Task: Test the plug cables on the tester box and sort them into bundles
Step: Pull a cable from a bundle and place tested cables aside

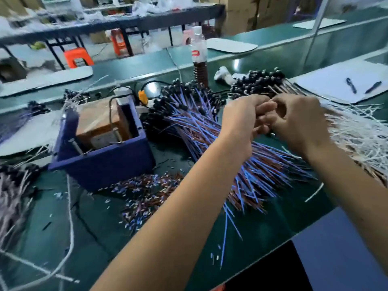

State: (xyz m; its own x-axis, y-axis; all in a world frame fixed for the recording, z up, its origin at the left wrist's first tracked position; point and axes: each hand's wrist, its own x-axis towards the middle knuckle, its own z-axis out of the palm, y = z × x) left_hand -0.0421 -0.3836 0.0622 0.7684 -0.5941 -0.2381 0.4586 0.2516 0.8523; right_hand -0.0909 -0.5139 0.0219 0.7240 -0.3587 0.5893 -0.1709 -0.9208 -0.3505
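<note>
Evidently, both hands were raised together above the main heap of plug cables (201, 131), which lay fanned across the green bench (105, 238) with black plug heads toward the far side and blue and brown leads toward the person. The left hand (241, 120) had its fingers curled, knuckles toward the right hand (298, 120), whose fingers were likewise curled inward; the two met at the fingertips. Something small appeared pinched between them, probably a cable end, though blur prevented confirmation. The tester box (100, 143), a blue open-topped case, stood just left of the heap, well apart from either hand. A second pile of plugs (256, 82) sat behind the hands, and white ties (357, 131) were spread to the right.

Assessment: the step in hand looked like separating or preparing one cable. To do it well, a single lead should be isolated cleanly from its neighbours, held near the plug, and carried to the box without dragging others from the heap.
</note>
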